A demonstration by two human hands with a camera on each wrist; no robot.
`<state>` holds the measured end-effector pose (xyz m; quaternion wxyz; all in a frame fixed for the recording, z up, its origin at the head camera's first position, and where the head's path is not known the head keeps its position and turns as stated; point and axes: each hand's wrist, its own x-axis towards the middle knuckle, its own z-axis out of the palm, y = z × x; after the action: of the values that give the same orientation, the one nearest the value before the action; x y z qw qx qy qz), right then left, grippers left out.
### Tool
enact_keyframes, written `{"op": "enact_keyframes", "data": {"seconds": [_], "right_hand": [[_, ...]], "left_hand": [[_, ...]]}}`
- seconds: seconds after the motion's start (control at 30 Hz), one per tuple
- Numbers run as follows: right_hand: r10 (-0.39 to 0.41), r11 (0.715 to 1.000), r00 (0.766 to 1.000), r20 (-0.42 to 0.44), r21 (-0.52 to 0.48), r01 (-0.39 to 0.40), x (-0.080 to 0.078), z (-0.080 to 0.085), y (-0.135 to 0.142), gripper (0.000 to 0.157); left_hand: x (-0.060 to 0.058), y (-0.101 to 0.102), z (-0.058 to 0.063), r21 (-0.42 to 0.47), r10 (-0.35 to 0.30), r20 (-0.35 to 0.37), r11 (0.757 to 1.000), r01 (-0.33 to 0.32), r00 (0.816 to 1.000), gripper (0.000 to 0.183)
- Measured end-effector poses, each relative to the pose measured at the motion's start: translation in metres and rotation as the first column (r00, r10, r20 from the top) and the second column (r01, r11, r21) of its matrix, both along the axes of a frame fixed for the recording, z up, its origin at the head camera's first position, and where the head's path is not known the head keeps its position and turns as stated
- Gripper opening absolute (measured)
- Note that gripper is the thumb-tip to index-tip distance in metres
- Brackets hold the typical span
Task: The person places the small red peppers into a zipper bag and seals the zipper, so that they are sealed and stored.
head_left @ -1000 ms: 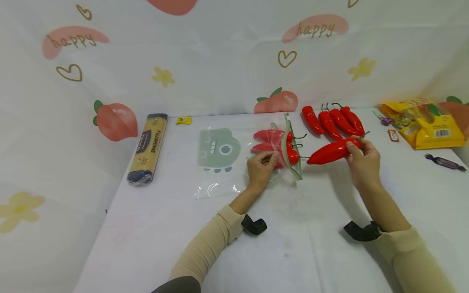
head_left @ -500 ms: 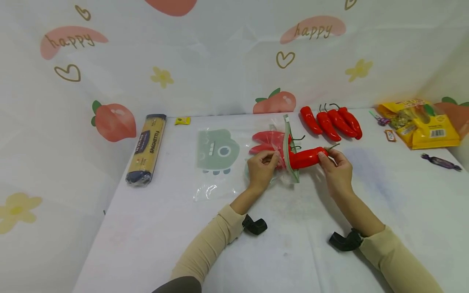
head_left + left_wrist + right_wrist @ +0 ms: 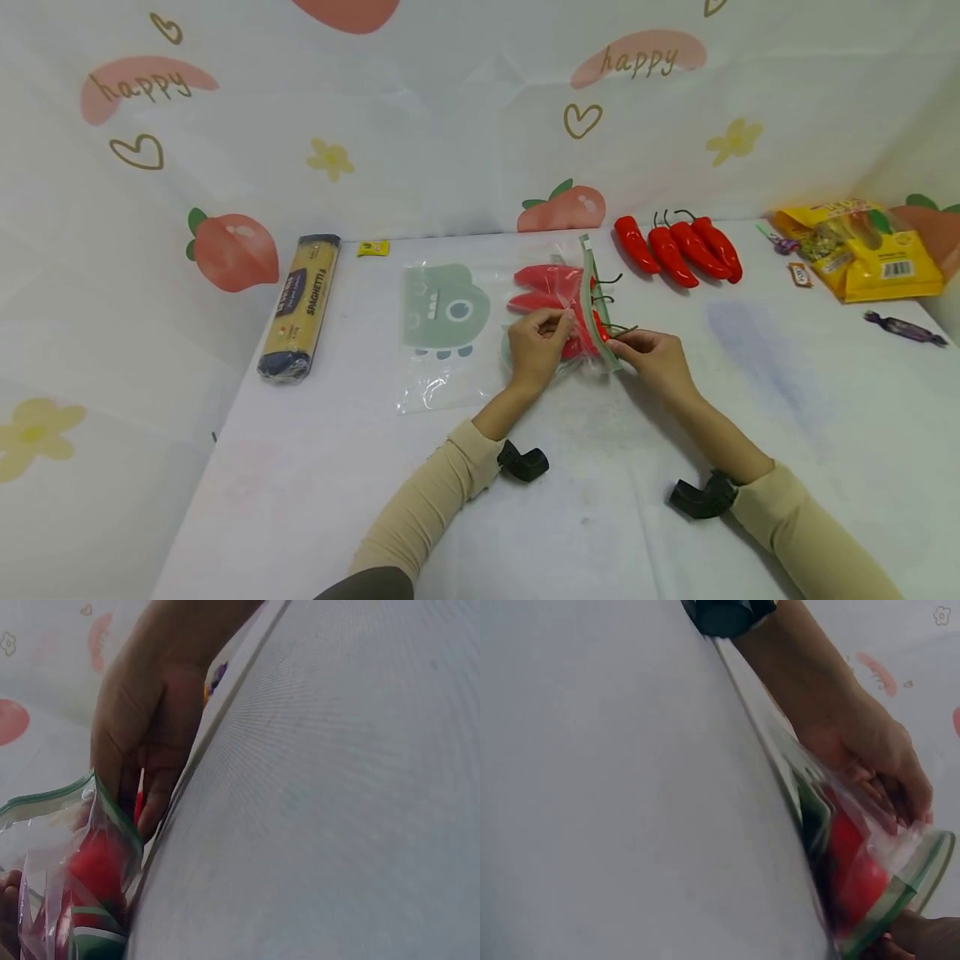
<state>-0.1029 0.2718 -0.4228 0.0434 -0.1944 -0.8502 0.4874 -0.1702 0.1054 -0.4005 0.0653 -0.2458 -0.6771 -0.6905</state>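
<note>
A clear zip bag (image 3: 587, 287) with a green zip edge lies mid-table, its mouth toward the right. Inside it are several red chili peppers (image 3: 549, 277), their stems poking out of the mouth. My left hand (image 3: 534, 354) pinches the bag's near side, just left of the zip. At the opening my right hand (image 3: 660, 360) holds the stem end of another red pepper, most of which is inside the bag. The left wrist view shows this right hand (image 3: 146, 727) beside the zip, with a bit of red between thumb and fingers.
Several red peppers (image 3: 675, 250) lie at the back. To the right are a yellow snack bag (image 3: 885, 262) and several wrapped candies (image 3: 905, 328). Another clear bag with a green monster print (image 3: 448, 308) lies flat. A spaghetti pack (image 3: 300, 308) and a yellow candy (image 3: 372, 248) lie left.
My right hand has moved left with the pepper, which has gone from outside the zip bag to mostly inside. The left hand keeps its hold on the bag.
</note>
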Motion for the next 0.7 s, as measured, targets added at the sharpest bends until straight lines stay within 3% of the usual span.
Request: {"op": "enact_keyframes", "data": {"seconds": [0.13,0.23,0.33,0.43,0.7], "right_hand": [[0.011,0.994,0.999,0.040,0.110,-0.016,0.000,0.008,0.017,0.051],[0.003,1.000,1.000,-0.007,0.031,-0.003,-0.009,0.019,0.040,0.053],[-0.040,0.995,0.992,-0.118,-0.093,0.029,-0.031,0.027,0.063,0.054],[-0.091,0.986,0.983,-0.159,-0.155,0.067,-0.059,0.033,0.081,0.056],[-0.058,0.997,0.996,-0.070,-0.049,0.055,-0.124,0.041,0.096,0.052]], "left_hand": [[-0.001,-0.001,-0.002,-0.013,-0.007,0.010,1.000,0.007,1.000,0.016],[-0.002,-0.003,-0.004,-0.023,-0.011,0.021,1.000,0.011,1.000,0.017],[-0.003,-0.005,-0.006,-0.028,-0.008,0.026,1.000,0.009,1.000,0.016],[-0.004,-0.005,-0.010,-0.015,-0.012,0.028,1.000,0.013,1.000,0.016],[-0.002,-0.001,-0.019,0.047,-0.035,0.016,0.998,0.034,0.999,0.015]]}}
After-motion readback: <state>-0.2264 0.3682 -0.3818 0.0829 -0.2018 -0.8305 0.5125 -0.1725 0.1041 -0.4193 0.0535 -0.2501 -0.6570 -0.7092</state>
